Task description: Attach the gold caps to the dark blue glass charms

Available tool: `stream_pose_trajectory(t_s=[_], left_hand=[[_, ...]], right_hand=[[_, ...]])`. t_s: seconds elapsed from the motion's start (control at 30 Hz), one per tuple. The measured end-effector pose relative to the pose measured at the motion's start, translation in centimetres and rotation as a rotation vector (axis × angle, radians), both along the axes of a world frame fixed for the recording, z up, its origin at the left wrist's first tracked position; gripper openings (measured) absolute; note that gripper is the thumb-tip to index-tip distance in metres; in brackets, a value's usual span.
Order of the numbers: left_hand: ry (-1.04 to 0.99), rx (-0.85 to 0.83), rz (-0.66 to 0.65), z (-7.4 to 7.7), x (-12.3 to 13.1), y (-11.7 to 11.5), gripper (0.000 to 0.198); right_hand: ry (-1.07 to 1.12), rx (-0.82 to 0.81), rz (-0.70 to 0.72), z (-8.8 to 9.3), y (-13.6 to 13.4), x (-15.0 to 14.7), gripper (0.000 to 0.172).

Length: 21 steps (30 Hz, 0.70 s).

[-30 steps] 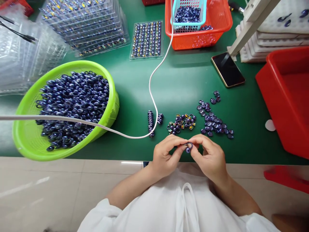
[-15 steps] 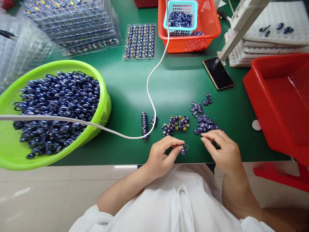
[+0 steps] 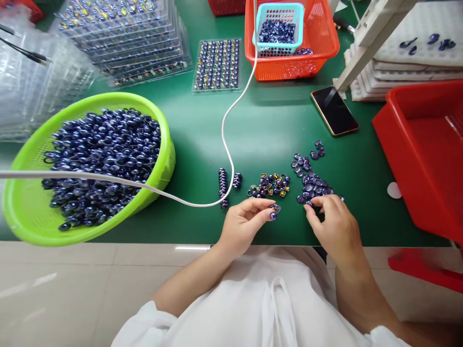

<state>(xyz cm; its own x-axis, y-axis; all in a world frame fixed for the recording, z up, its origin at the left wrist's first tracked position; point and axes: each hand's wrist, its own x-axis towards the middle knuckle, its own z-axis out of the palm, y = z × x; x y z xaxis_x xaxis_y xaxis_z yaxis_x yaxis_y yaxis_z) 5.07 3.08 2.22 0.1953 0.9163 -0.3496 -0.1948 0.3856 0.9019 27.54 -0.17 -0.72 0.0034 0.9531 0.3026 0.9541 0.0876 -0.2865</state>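
The left hand (image 3: 239,224) covers part of the ring-shaped piece (image 3: 274,216) in its grip, too small for its details to read. At the right hand's (image 3: 335,224) fingertips, whether the tiny dark bit is pinched or merely touched cannot be told; that hand also hides the near edge of the flat dark pieces (image 3: 314,185). The white cable (image 3: 226,115) runs out of view left and above. The top edge cuts the tray stack (image 3: 152,53) and orange basket (image 3: 289,72), the right edge the red bin (image 3: 401,154). The clear plastic (image 3: 47,91) at left blurs, cropped.
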Motion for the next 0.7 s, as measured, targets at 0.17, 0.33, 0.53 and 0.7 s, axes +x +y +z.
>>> stream_pose_trajectory(t_s=[0.17,0.33,0.53,0.7], left_hand=[[-0.128,-0.075,0.038,-0.3,-0.1,0.4,0.020],[-0.124,-0.095,0.043,-0.5,0.1,0.4,0.021],[-0.083,-0.060,0.040,-0.3,0.5,0.0,0.017],[0.011,0.021,0.082,0.1,0.4,-0.3,0.014]], right_hand=[[0.125,0.023,0.030,-0.1,-0.2,-0.5,0.008],[0.520,-0.001,0.072,1.6,-1.0,-2.5,0.011],[0.990,-0.042,0.255,2.0,-0.5,-5.0,0.021],[1.104,-0.069,0.268,1.2,0.0,-5.9,0.024]])
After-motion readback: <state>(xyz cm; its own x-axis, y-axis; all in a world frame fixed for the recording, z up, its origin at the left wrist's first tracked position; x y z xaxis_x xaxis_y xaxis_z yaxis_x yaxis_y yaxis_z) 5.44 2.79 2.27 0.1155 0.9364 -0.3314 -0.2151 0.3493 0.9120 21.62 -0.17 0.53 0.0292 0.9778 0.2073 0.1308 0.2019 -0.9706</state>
